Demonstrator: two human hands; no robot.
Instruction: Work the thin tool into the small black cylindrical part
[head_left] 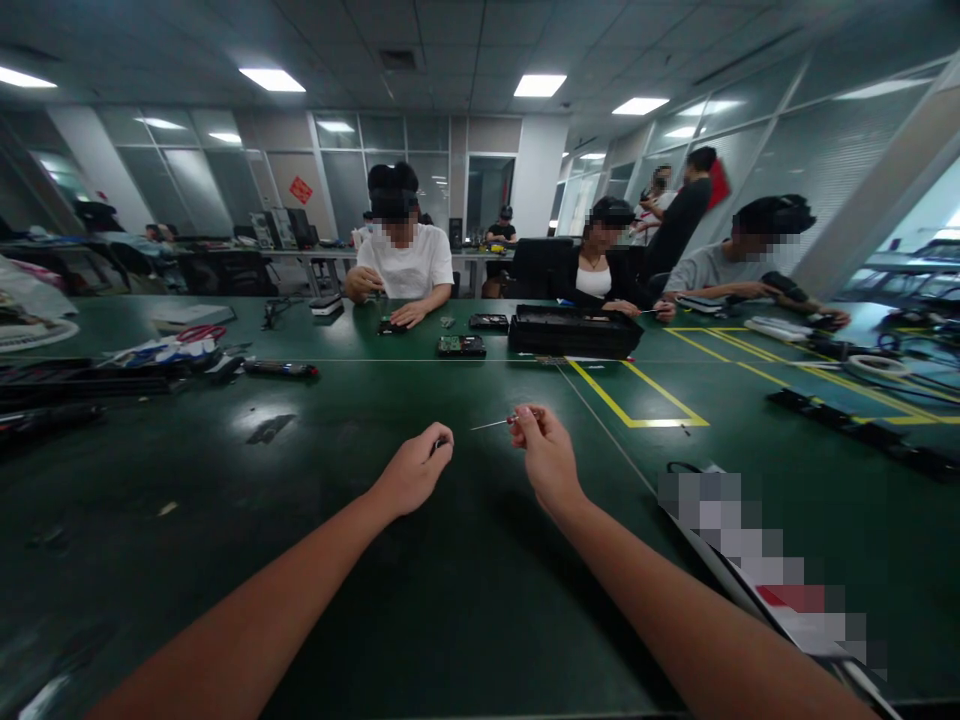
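Observation:
Over the middle of the green table [315, 480], my left hand [416, 468] has its fingers curled round a small dark item, mostly hidden in the grip. To its right, my right hand [546, 450] pinches a thin screwdriver [489, 425] by its reddish handle. The metal shaft points left, toward my left hand, with a gap between its tip and that hand. Beyond both hands lies a circuit board in a dark frame [461, 346].
A black tray [574, 332] stands across the table, near several seated people. Yellow tape [667, 423] marks the right side. Red-handled scissors [201, 333] and a dark tool [281, 370] lie at left. A pixelated flat item [750, 560] lies beside my right forearm.

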